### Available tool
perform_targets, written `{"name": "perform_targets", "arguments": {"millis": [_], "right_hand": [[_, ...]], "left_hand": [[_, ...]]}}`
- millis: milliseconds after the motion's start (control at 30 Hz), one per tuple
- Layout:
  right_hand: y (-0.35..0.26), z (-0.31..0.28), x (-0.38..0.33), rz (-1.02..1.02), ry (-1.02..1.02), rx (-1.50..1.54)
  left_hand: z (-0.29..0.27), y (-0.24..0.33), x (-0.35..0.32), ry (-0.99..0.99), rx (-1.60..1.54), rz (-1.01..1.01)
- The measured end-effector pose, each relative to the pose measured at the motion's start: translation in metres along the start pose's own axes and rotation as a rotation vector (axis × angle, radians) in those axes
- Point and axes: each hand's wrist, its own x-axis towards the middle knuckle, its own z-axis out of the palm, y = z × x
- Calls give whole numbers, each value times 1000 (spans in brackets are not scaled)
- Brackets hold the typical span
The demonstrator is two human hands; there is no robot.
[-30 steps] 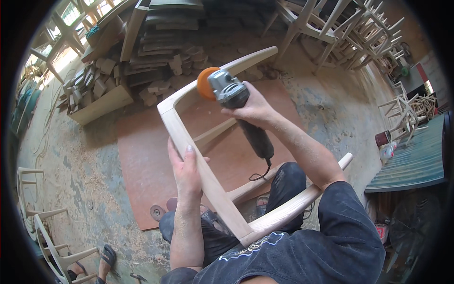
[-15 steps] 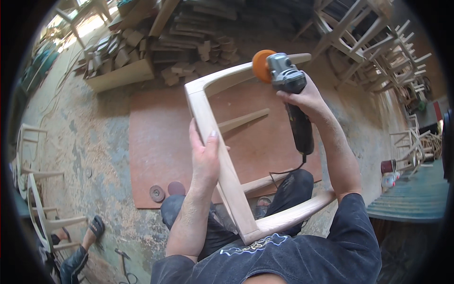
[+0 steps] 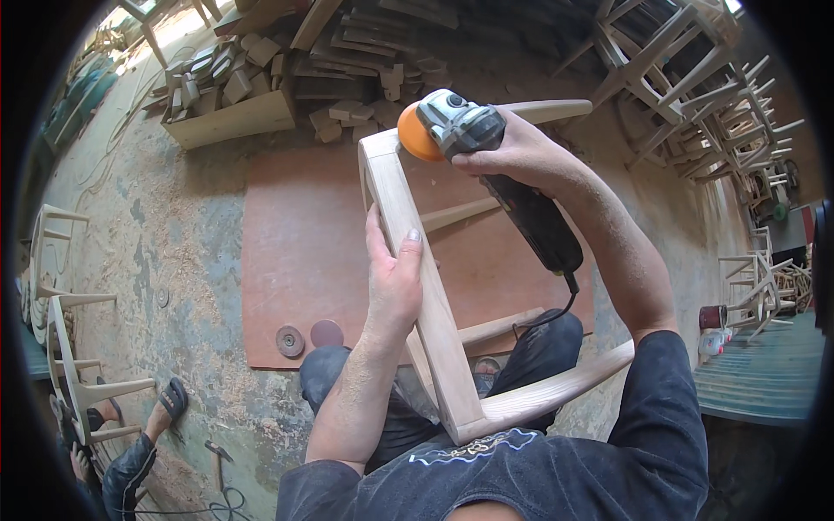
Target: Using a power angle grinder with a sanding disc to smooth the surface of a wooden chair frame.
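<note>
A pale wooden chair frame [image 3: 445, 347] leans across my lap, its legs pointing right. My left hand [image 3: 395, 282] is wrapped around its long rail, thumb on top and some fingertips hidden behind the wood. In my right hand [image 3: 530, 156] is a corded angle grinder [image 3: 536, 224], gripped just behind its metal head. The grinder's orange round pad [image 3: 417, 134] sits at the frame's far corner, where the long rail meets the far leg. Whether the pad touches the wood I cannot tell.
Below lies a reddish-brown board [image 3: 295, 234] with two round sanding discs [image 3: 289, 340] near its edge. A box of wood offcuts [image 3: 230, 128] stands at far left, stacked chair frames [image 3: 669, 69] at far right. Lower left are another person's foot [image 3: 172, 399] and a hammer [image 3: 217, 460].
The grinder has moved left along the far leg to the corner, its body now more tilted. The chair frame appears slightly farther right in view. My left hand keeps its hold.
</note>
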Motion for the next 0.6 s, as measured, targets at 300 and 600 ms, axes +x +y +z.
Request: {"name": "perform_targets", "arguments": {"millis": [300, 600], "right_hand": [[39, -89, -45, 194, 364, -13], [115, -200, -242, 120, 1041, 192]], "left_hand": [[6, 9, -3, -18, -53, -14], [-2, -8, 2, 35, -29, 32]]}}
